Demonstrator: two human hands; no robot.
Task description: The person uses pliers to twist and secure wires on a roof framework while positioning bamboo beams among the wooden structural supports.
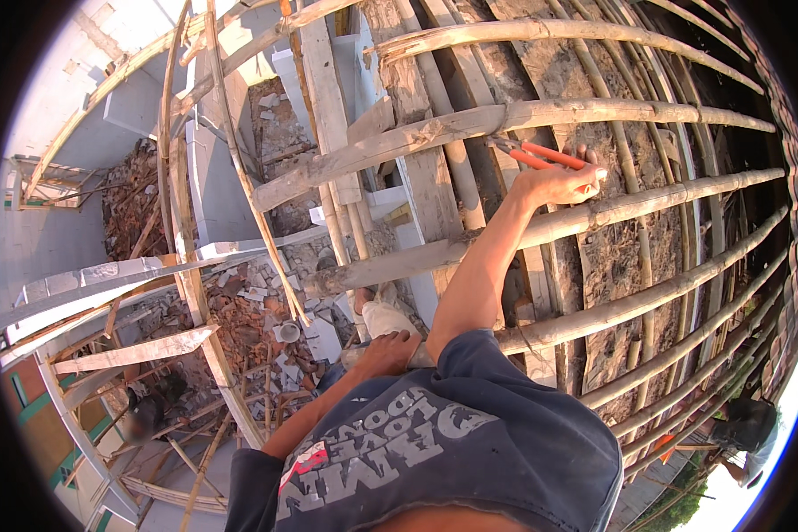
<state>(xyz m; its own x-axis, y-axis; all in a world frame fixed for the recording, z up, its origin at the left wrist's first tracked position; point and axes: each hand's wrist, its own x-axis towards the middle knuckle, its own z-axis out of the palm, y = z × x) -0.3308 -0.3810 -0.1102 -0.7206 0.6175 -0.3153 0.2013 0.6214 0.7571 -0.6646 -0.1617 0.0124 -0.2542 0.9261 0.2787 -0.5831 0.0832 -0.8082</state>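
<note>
Pliers with orange-red handles point(550, 156) are in my right hand point(566, 182), its fingers closed round the handles. Their grey jaws point left, near a tie on a bamboo pole point(417, 137) crossing the upper middle; whether they grip the tie I cannot make out. Under my right forearm runs another bamboo pole point(377, 270). My left hand point(390, 353) is lower and closer to me, curled over a nearer bamboo pole point(550, 332), beside my leg in pale cloth point(386, 317).
Long wooden boards point(427, 191) lie beneath the poles, with gaps between. Far below left are broken rubble point(248, 310), a white bucket point(286, 332) and grey walls point(222, 186). Roof tiles point(796, 186) edge the right. One person point(142, 412) is below left, another point(747, 430) at lower right.
</note>
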